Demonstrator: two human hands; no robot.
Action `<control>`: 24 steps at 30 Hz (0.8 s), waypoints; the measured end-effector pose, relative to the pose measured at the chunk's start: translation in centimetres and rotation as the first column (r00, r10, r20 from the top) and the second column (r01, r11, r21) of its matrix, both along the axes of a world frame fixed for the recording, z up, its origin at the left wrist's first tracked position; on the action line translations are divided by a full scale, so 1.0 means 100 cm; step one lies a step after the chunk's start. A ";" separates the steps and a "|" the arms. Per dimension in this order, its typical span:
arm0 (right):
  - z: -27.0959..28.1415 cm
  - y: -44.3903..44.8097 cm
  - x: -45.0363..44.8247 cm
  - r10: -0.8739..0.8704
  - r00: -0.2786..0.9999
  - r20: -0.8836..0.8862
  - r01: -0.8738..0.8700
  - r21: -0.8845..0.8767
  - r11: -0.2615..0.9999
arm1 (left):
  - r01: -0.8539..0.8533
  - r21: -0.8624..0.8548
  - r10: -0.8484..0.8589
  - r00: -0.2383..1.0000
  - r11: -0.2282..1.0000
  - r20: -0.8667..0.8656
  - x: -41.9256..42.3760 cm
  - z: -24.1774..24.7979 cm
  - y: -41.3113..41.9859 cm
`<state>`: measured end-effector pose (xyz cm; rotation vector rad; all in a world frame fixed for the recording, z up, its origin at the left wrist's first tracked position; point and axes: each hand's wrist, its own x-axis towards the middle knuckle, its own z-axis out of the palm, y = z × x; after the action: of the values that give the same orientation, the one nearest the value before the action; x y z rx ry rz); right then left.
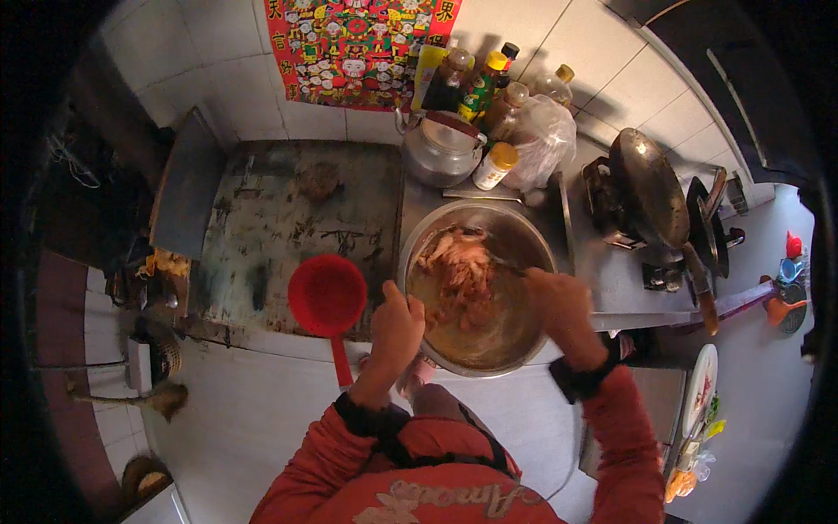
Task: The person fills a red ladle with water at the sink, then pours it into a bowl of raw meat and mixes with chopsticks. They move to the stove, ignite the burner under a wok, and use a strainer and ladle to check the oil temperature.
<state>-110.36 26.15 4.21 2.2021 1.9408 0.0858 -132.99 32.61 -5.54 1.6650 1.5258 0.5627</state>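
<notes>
A wide stainless-steel basin [482,371] stands before me. In it lies a heap of pinkish meat strips [463,265] in a thin, cloudy liquid. My left hand [398,324] grips the basin's left rim, thumb pointing up. With my right hand [564,311], blurred, I hold a metal utensil [505,261] by its handle over the basin's right side. The utensil reaches toward the meat, and its far end is hard to make out. Just left of my left hand is a red plastic ladle [327,295], its handle toward me, over the stove top's front edge.
Behind the basin stand an aluminium kettle [442,154], a yellow-capped jar [495,166], several sauce bottles [481,88] and a plastic bag [540,141]. A wok [648,187] rests tilted at right, its wooden handle jutting forward. A stained stove top [294,223] spreads left. A white plate [700,390] lies far right.
</notes>
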 end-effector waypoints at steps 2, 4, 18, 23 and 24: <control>0.000 -0.007 -0.020 0.039 0.999 -0.022 -0.041 -0.071 0.997 | -0.016 0.040 0.017 1.000 0.999 -0.001 0.001 0.000 0.002; 0.004 -0.022 -0.029 0.115 0.977 -0.181 -0.147 -0.172 0.974 | -0.055 0.061 0.052 0.998 0.997 0.044 0.000 0.000 0.003; 0.027 -0.031 -0.017 -0.101 0.995 -0.002 0.093 -0.357 0.929 | 0.004 0.042 -0.004 1.000 0.999 -0.002 -0.002 0.007 -0.001; 0.018 -0.024 -0.027 0.097 0.993 -0.066 -0.102 -0.076 0.992 | 0.014 0.028 -0.014 1.000 1.000 0.000 0.001 0.003 -0.002; 0.023 -0.031 -0.031 0.177 0.975 -0.137 -0.181 -0.017 0.983 | -0.003 0.039 0.003 1.000 0.999 0.011 0.000 0.002 -0.003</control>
<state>-113.45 23.10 6.52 2.0584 2.1949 -0.0665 -132.96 32.34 -5.39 1.6867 1.5184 0.6061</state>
